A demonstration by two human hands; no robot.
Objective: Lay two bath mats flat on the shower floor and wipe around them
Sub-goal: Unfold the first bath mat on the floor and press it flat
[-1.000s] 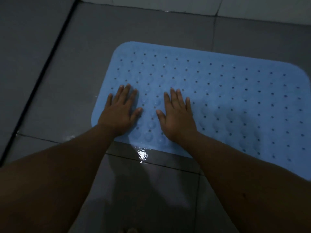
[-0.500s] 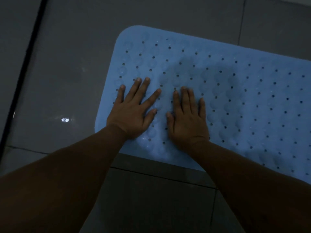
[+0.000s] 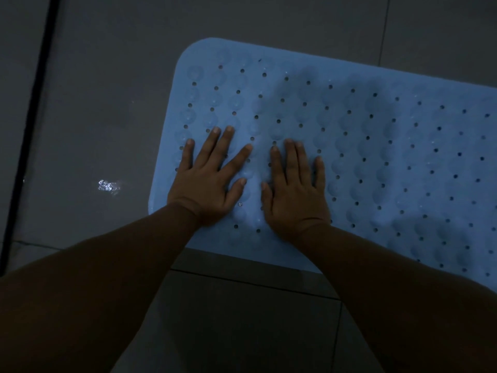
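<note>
Grey tiled floor (image 3: 107,90); blue mat (image 3: 376,157) under flat left hand (image 3: 207,184), right hand (image 3: 294,195).

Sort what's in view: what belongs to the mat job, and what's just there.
Part of the job:
blue bath mat
left hand, flat on the mat
right hand, flat on the mat
grey floor tiles

Just there:
glinting wet patch
black strip along the floor's left side

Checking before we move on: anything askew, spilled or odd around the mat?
The mat lies skewed to the tile joints. A wet glint shows on the floor left of it. Both hands press flat.
</note>
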